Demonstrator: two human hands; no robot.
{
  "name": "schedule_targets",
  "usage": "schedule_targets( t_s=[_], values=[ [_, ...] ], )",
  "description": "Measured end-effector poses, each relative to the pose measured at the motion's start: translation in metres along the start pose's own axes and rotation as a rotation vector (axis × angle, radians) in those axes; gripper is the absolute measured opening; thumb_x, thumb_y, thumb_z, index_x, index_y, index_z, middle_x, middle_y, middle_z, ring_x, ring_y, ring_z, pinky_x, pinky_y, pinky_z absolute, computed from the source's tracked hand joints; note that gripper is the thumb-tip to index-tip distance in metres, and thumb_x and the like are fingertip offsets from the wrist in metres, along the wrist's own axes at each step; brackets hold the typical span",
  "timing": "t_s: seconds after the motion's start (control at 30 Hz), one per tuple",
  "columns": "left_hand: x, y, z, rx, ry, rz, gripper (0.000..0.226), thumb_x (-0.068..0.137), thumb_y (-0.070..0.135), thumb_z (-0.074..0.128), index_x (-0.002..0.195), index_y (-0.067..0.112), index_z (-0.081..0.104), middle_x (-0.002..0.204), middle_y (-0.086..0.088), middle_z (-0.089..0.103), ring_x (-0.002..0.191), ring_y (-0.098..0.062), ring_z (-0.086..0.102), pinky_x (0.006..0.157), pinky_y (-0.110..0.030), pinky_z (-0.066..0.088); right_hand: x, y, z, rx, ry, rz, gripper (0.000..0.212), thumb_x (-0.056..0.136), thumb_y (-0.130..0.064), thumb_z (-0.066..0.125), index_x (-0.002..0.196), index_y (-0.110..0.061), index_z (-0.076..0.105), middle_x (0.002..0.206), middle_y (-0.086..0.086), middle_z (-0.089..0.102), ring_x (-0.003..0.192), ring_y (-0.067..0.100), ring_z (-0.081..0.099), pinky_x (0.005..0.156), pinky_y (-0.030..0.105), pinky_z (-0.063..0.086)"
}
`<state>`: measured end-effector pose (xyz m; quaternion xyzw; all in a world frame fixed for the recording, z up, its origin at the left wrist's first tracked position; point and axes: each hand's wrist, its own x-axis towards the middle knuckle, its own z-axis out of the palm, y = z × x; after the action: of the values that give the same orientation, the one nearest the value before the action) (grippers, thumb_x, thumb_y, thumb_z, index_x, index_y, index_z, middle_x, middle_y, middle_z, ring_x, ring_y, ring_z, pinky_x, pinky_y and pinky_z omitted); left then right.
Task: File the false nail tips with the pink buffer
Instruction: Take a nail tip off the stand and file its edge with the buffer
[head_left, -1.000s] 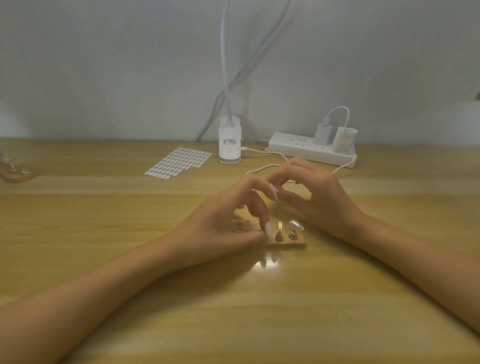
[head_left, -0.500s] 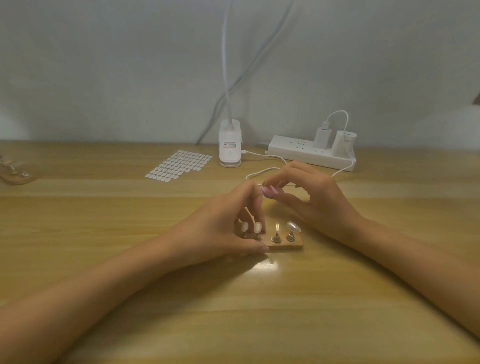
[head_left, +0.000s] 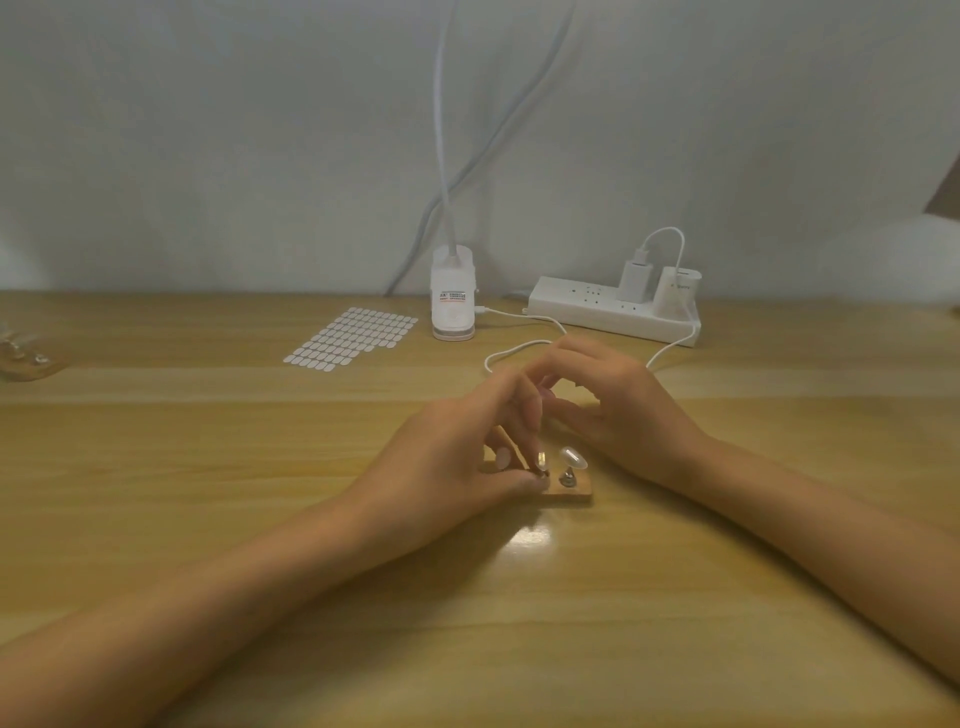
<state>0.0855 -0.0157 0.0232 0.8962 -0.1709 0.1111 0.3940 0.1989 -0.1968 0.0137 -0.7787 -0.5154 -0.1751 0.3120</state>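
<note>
On the stand (head_left: 574, 496), a nail tip (head_left: 541, 459) is pinched by the curled fingers of the left hand (head_left: 467, 447). A pink buffer (head_left: 546, 394) is pinched by the fingers of the right hand (head_left: 626, 408).

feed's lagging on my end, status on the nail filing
Left hand pinching wooden stand. Right hand pinching pink buffer, off the nail tips. Left hand partly hides them.

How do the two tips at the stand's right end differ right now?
The outer tip stands clear of both hands; the inner tip is pinched by the left hand. The outer tip shows a broad pale face; the inner tip looks narrow and is partly hidden by fingers. Both sit on metal posts on the wooden stand, and the right hand's buffer touches neither.
</note>
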Motion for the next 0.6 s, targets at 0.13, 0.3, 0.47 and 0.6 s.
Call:
schedule_targets(
  t_s=[0.13,0.3,0.47,0.6],
  values=[
    [0.000,0.002,0.003,0.034,0.034,0.013,0.044,0.079,0.018,0.084,0.098,0.032,0.047,0.088,0.020,0.070,0.088,-0.003,0.067,0.076,-0.023,0.050,0.000,0.000,0.001,-0.024,0.006,-0.018,0.010,0.093,-0.008,0.071,0.102,-0.011,0.072,0.100,-0.015,0.058,0.088,0.016,0.064,0.076,0.046,0.055],
    [-0.002,0.009,0.008,0.298,0.083,0.213,0.041,0.083,0.012,0.078,0.104,0.028,0.047,0.086,0.016,0.067,0.085,-0.001,0.056,0.080,-0.027,0.043,0.000,0.003,0.001,-0.009,0.008,-0.004,0.014,0.091,-0.014,0.068,0.105,-0.014,0.071,0.100,-0.014,0.061,0.088,0.009,0.061,0.077,0.030,0.051],
    [0.004,0.010,-0.004,-0.008,0.355,0.263,0.040,0.085,0.006,0.077,0.106,0.025,0.049,0.082,0.014,0.066,0.084,-0.001,0.069,0.087,-0.014,0.049,0.001,0.004,0.000,0.073,0.085,0.083,0.033,0.095,-0.036,0.062,0.122,-0.018,0.065,0.103,-0.007,0.068,0.097,0.003,0.061,0.080,0.012,0.043],
    [0.020,-0.013,-0.016,-0.257,0.400,0.027,0.039,0.084,0.005,0.080,0.110,0.017,0.053,0.083,0.006,0.068,0.080,-0.010,0.073,0.073,-0.017,0.055,0.005,0.003,0.002,0.149,0.158,0.112,0.010,0.096,-0.020,0.069,0.104,-0.015,0.071,0.100,-0.006,0.066,0.096,0.014,0.064,0.075,0.025,0.052]
  ],
)
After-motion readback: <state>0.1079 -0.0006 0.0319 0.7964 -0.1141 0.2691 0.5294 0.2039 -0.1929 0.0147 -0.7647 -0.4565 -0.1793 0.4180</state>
